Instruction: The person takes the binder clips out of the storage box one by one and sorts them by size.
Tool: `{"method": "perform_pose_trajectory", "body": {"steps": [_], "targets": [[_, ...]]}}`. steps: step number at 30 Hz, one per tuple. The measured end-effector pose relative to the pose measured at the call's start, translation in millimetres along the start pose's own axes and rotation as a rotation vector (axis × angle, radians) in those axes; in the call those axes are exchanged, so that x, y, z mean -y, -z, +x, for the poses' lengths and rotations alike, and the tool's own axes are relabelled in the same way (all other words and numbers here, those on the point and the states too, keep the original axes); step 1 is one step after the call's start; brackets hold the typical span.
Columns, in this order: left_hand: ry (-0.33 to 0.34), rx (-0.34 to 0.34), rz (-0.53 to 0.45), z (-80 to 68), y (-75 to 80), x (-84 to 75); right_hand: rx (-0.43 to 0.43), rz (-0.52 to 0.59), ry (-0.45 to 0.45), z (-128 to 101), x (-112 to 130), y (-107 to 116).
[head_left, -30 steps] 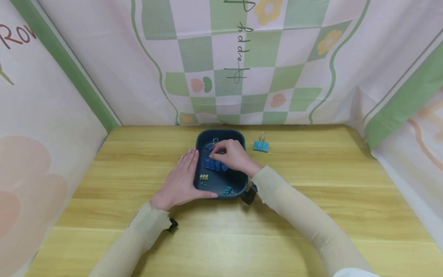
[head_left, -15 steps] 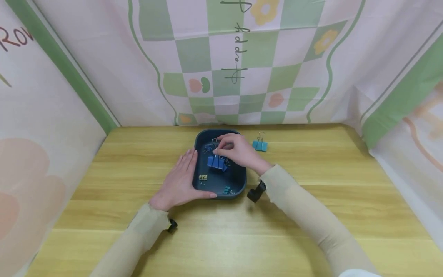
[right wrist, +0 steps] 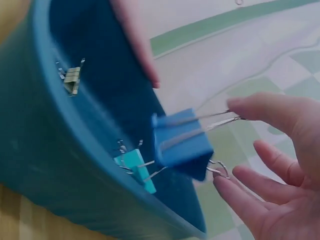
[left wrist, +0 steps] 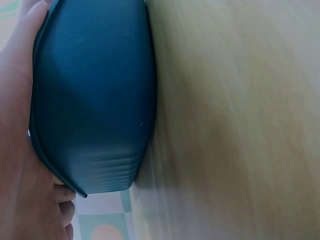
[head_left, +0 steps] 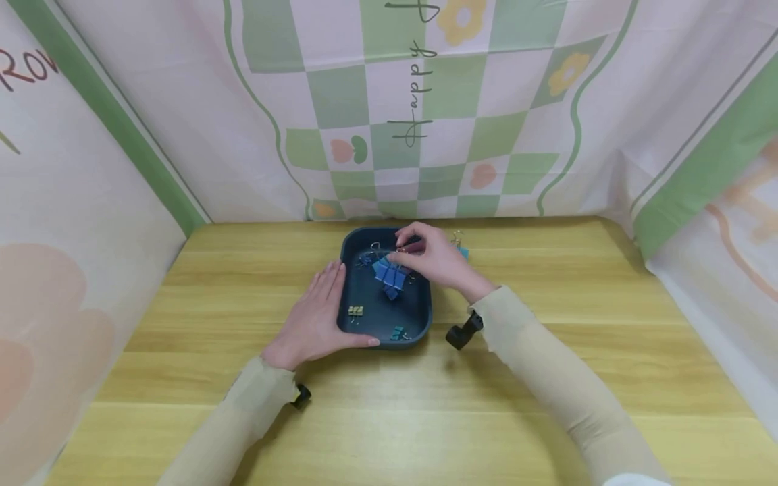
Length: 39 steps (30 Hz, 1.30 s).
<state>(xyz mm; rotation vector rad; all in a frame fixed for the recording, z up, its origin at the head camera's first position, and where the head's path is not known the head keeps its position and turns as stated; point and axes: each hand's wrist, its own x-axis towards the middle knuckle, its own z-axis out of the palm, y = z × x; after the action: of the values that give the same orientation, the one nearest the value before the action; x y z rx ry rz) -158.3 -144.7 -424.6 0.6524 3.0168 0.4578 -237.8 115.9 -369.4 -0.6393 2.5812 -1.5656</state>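
Observation:
A blue binder clip (head_left: 391, 275) hangs over the dark blue tray (head_left: 345, 287), its wire handles pinched between the thumb and fingers of my right hand (head_left: 436, 258). The right wrist view shows the same blue clip (right wrist: 182, 145) tilted, thumb on one handle and a fingertip at the other. My left hand (head_left: 313, 320) rests against the tray with straight fingers along its left side and the thumb along the near rim. In the left wrist view, the tray's outer wall (left wrist: 95, 95) stands beside that hand. Other clips lie in the tray, partly hidden below the held one.
Yellow clips (head_left: 355, 311) lie near the tray's left wall, teal ones (head_left: 398, 333) in its near right corner, small blue ones (head_left: 365, 259) toward the far left. A turquoise binder clip (head_left: 464, 253) stands on the wooden table (head_left: 535, 270), partly behind my right hand. A patterned curtain (head_left: 401, 101) borders the back.
My right hand has lifted the blue binder clip up from among the others and moved slightly right and away, now overlapping the turquoise clip. The left hand stays at the tray.

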Motion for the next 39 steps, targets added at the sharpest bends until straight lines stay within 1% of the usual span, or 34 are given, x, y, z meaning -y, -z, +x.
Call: {"method": "perform_pose_trajectory", "body": {"steps": [4,7,11,15,18,20,25,28,31,35,39], "targets": [[0.001,0.000,-0.005,0.9,0.0,0.3,-0.026,0.072,-0.056,-0.8,-0.7,14.0],[0.004,-0.003,-0.014,1.2,0.3,0.2,-0.048,0.086,-0.082,-2.1,-2.2,26.9],[0.005,-0.004,-0.014,1.2,0.4,-0.2,-0.074,0.116,-0.087,-5.4,-4.7,44.4],[0.002,-0.005,-0.014,0.7,0.6,-0.9,-0.134,0.172,-0.089,-10.6,-5.2,65.0],[-0.003,-0.010,-0.015,0.2,0.8,-1.2,-0.174,0.177,-0.110,-15.6,-4.4,82.6],[-0.004,-0.013,-0.014,-0.2,0.8,-1.2,-0.192,0.157,-0.128,-19.9,-4.9,94.6],[-0.002,-0.013,-0.014,-0.8,0.7,-1.5,-0.206,0.116,-0.178,-29.9,-13.3,117.6],[-0.001,-0.015,-0.019,-0.8,0.5,-1.7,-0.173,0.089,-0.232,-33.0,-25.0,122.8],[-0.002,-0.016,-0.017,-1.0,0.0,-1.0,-0.144,0.060,-0.279,-34.8,-41.0,121.9],[-0.002,-0.018,-0.014,-1.1,-1.2,-0.2,-0.125,0.026,-0.308,-36.6,-61.0,115.7],[-0.005,-0.026,-0.018,-1.1,-1.8,0.2,-0.112,0.000,-0.332,-36.2,-74.0,109.6]]}}
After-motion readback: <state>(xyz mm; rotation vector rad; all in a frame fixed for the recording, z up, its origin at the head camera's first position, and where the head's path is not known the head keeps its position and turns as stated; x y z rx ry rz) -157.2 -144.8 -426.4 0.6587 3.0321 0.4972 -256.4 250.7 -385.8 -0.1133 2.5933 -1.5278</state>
